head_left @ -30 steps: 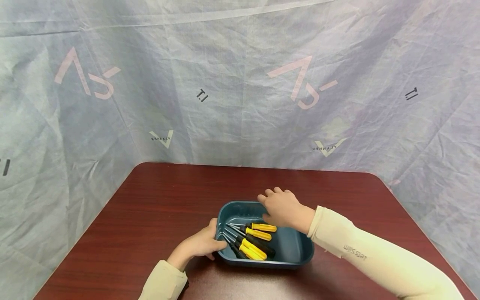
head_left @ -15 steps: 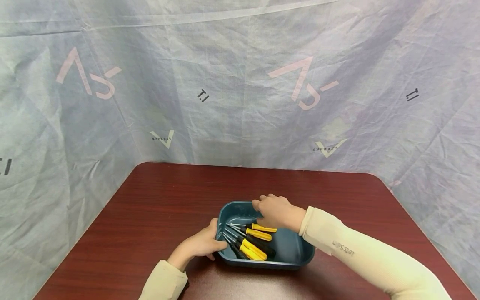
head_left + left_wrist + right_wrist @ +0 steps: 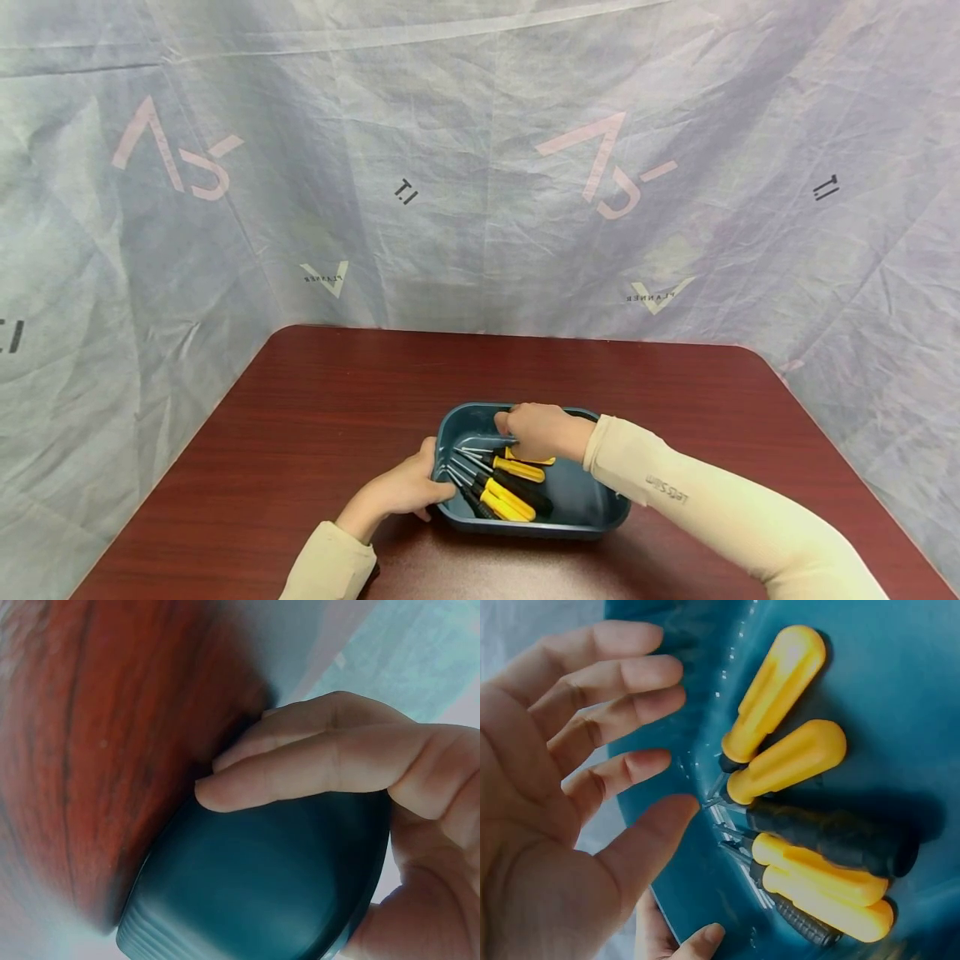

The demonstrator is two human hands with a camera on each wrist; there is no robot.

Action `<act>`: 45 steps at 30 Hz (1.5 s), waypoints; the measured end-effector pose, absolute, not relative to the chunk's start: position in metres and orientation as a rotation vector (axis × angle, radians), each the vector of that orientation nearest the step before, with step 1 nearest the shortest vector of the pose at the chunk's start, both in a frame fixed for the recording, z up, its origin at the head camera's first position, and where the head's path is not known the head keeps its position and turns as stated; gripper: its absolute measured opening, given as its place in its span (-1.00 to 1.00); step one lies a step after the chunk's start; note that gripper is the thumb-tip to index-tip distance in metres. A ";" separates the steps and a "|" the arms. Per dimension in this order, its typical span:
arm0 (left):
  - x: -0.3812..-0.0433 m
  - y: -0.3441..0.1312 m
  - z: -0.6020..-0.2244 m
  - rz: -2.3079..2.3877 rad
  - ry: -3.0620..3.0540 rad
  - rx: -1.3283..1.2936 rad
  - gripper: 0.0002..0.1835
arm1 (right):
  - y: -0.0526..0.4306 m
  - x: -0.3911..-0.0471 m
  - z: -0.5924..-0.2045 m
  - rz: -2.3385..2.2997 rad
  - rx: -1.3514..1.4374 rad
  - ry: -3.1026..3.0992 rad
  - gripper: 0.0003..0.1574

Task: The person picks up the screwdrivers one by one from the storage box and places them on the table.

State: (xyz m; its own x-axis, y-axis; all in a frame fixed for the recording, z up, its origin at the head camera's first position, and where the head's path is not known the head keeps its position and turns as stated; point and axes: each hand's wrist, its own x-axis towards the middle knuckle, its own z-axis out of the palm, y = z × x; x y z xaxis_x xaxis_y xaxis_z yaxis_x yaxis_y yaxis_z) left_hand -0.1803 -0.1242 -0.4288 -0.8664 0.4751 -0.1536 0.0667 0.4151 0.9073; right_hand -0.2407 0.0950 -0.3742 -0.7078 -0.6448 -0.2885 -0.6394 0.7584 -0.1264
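A dark blue-green plastic bin holds several screwdrivers with yellow or black handles. My left hand grips the bin's left end, thumb over the rim and fingers along the outer wall. Above the bin's far side reaches my right hand, fingers spread and holding nothing in the right wrist view. Closest to it is a yellow screwdriver lying at the far side of the pile. Beside that lie another yellow screwdriver, a thick black screwdriver and a slimmer black handle.
The bin stands on a dark red wood-grain table, near its front. Printed grey sheeting hangs behind and on both sides. The bin's right end shows bare floor beside the handles.
My right hand has come down and slightly left, toward the screwdriver at the far side. The left hand and the bin have stayed put.
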 end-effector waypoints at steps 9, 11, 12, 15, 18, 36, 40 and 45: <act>-0.180 -0.124 -0.429 1.443 2.291 0.465 -0.29 | 0.092 -0.245 -0.381 0.020 -0.978 2.626 -0.74; -0.181 -0.125 -0.429 1.444 2.288 0.466 -0.29 | 0.091 -0.245 -0.382 0.020 -0.961 2.615 -0.74; -0.181 -0.125 -0.429 1.444 2.287 0.467 -0.29 | 0.091 -0.245 -0.382 0.018 -0.954 2.610 -0.74; -0.181 -0.125 -0.429 1.442 2.287 0.466 -0.29 | 0.090 -0.245 -0.384 0.009 -0.939 2.597 -0.76; -0.181 -0.125 -0.429 1.439 2.287 0.463 -0.28 | 0.090 -0.246 -0.387 0.007 -0.941 2.585 -0.76; -0.181 -0.125 -0.428 1.428 2.294 0.468 -0.27 | 0.085 -0.246 -0.400 0.080 -0.990 2.616 -0.72; -0.181 -0.125 -0.429 1.431 2.297 0.470 -0.27 | 0.084 -0.244 -0.400 0.095 -1.006 2.617 -0.67; -0.181 -0.125 -0.430 1.435 2.295 0.468 -0.25 | 0.084 -0.244 -0.403 0.097 -0.991 2.609 -0.61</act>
